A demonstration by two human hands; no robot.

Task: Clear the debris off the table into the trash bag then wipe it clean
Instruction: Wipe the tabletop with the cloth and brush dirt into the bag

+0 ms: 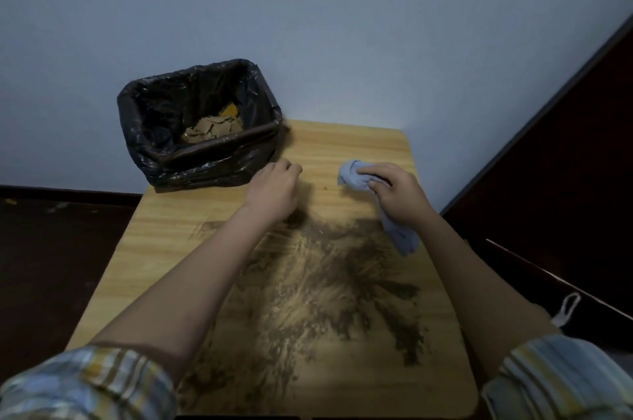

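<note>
1. My right hand point(397, 191) grips a light blue cloth point(356, 174), fingers curled round its bunched middle. One end of it pokes out past my fingers toward the far side of the desk, and the other end hangs below my wrist.
2. My left hand point(274, 188) is out over the desk point(359, 142) beside the bin, fingers curled in with the tips drawn together. I cannot tell whether they pinch anything.
3. The trash bag point(191, 162) is black, lining a rectangular bin that stands on the far left corner of the desk, against the blue wall point(308, 25). Inside it lie crumpled brown paper scraps point(212, 132) and a small orange piece.
4. Dark, powdery dirt point(325, 282) is smeared in streaks over the middle and near part of the wooden desk, between my forearms. A few specks lie farther out, between my two hands.
5. The strip of desk beyond my hands shows bare light wood grain.
6. My plaid sleeves point(85, 382) are rolled up at both elbows, at the bottom corners of the view.
</note>
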